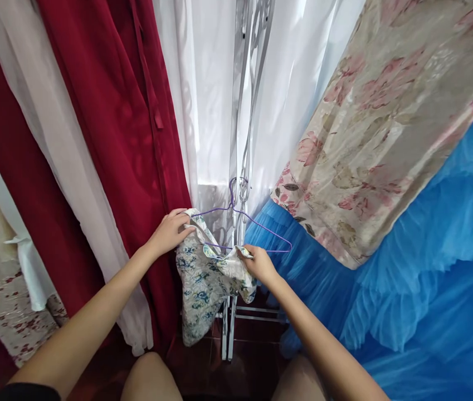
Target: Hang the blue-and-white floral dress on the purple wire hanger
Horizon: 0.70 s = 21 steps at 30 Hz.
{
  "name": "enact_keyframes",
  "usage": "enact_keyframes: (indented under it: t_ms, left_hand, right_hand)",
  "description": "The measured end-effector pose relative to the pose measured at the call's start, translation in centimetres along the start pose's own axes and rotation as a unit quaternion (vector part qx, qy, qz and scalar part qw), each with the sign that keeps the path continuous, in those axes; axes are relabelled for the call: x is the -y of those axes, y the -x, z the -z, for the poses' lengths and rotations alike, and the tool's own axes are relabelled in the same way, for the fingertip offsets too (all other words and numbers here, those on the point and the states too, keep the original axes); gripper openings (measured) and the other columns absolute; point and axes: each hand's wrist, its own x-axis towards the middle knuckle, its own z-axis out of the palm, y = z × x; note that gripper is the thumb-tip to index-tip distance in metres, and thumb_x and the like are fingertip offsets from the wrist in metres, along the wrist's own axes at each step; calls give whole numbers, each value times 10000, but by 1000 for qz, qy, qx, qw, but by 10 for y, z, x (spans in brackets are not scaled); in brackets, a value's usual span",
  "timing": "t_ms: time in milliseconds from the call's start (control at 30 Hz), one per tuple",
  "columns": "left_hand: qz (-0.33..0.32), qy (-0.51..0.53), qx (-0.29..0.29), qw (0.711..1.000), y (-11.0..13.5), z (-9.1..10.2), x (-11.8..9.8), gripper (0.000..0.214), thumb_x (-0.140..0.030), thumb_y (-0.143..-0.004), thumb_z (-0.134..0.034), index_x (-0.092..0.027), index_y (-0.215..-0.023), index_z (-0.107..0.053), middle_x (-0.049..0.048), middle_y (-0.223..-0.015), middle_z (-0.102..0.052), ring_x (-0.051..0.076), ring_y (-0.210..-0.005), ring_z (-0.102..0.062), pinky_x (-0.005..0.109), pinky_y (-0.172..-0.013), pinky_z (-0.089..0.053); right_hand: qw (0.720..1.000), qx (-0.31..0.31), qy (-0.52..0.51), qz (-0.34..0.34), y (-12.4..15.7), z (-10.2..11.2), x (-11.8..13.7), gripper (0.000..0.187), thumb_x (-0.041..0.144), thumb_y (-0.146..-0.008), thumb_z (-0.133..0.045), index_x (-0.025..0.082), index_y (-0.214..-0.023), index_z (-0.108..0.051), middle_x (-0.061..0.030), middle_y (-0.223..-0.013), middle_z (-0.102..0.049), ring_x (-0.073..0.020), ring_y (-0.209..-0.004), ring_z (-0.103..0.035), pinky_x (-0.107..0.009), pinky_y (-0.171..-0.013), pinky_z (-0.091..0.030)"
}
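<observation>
A purple hanger [263, 227] hangs by its hook on a white metal rack [236, 139] in front of me. A white garment with a blue and green floral print [198, 295] is on the hanger's left arm only; the right arm is bare. My left hand [171, 231] grips the garment's left shoulder, near the hanger's left end. With closed fingers, my right hand [259, 264] holds the garment's other edge, below and left of the hanger's right end. The fingertips of my right hand are partly hidden by cloth.
Dark red dresses [106, 139] and a pale sheer one [52, 106] hang at the left. To the right hang a beige dress with pink flowers [353, 145] and a blue ruffled tulle skirt [428, 267]. White cloth [215, 100] hangs behind the rack, above a dark tiled floor [253, 345].
</observation>
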Motion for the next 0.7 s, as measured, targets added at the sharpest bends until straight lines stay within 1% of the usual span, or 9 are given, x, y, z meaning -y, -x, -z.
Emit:
enact_keyframes:
  t_ms: [100,200,267,367,433,500,567,633,700]
  left_hand:
    - [-43,41,-16,998,-12,-1,-36,226,-399,-926,-551,-208,-812,-585,59,-896,-635,241,-949,-593,333,-870,-446]
    - [-31,53,-81,995,-22,-6,-61,160,-346,-931,-566,-217,-1018,-601,54,-1031,-656,226,-969,-628,310,-859,-456]
    - [2,53,-122,991,-24,-10,-64,235,-337,-939,-570,-231,-1148,-582,52,-1080,-674,228,-998,-651,306,-864,-459]
    - [42,57,-141,987,-20,-13,-55,323,-389,-932,-607,-233,-1215,-583,36,-997,-698,221,-928,-679,289,-823,-468]
    - [39,63,-126,989,-16,-14,-47,287,-424,-939,-602,-222,-1141,-630,24,-915,-697,203,-848,-678,269,-770,-463]
    - [22,63,-107,992,-13,-15,-44,260,-440,-963,-559,-210,-1011,-670,20,-866,-696,187,-790,-663,260,-733,-453]
    - [14,53,-102,993,-12,-14,-44,293,-448,-978,-524,-205,-923,-678,28,-880,-700,187,-803,-656,264,-742,-453]
    - [23,42,-113,992,-13,-12,-45,296,-449,-977,-515,-206,-928,-676,44,-958,-693,199,-872,-654,275,-796,-463]
    - [35,46,-129,990,-14,-8,-40,273,-438,-966,-525,-205,-1001,-663,61,-1052,-672,215,-969,-642,294,-877,-466]
  right_hand:
    - [1000,12,5,-11,7,-3,7,203,294,-846,-613,204,-669,-651,-2,-588,-620,-184,-608,-561,-242,-577,-355]
    - [1000,20,9,-14,15,1,14,120,275,-835,-619,210,-844,-720,-16,-662,-663,-212,-675,-608,-257,-620,-408]
    - [1000,15,16,-4,24,11,16,324,253,-816,-634,218,-1130,-703,-10,-710,-670,-210,-677,-609,-271,-647,-432]
    - [1000,-15,14,16,39,34,10,817,239,-786,-667,191,-1540,-357,12,-745,-639,-188,-641,-577,-284,-666,-449]
    - [998,-59,9,16,43,54,2,982,263,-810,-657,148,-1613,-103,30,-735,-600,-181,-634,-556,-290,-673,-452]
    - [995,-93,18,-6,40,74,-6,972,316,-846,-634,102,-1611,-74,48,-681,-556,-177,-606,-521,-293,-645,-438]
    - [994,-97,38,-39,31,93,-8,827,363,-842,-645,78,-1549,-322,42,-642,-547,-172,-582,-486,-290,-602,-409]
    - [995,-62,51,-61,22,111,-2,519,378,-825,-666,97,-1260,-650,16,-642,-569,-159,-583,-467,-279,-575,-372]
    - [997,10,39,-69,16,129,10,254,379,-822,-678,132,-855,-730,19,-612,-549,-131,-565,-422,-260,-548,-320]
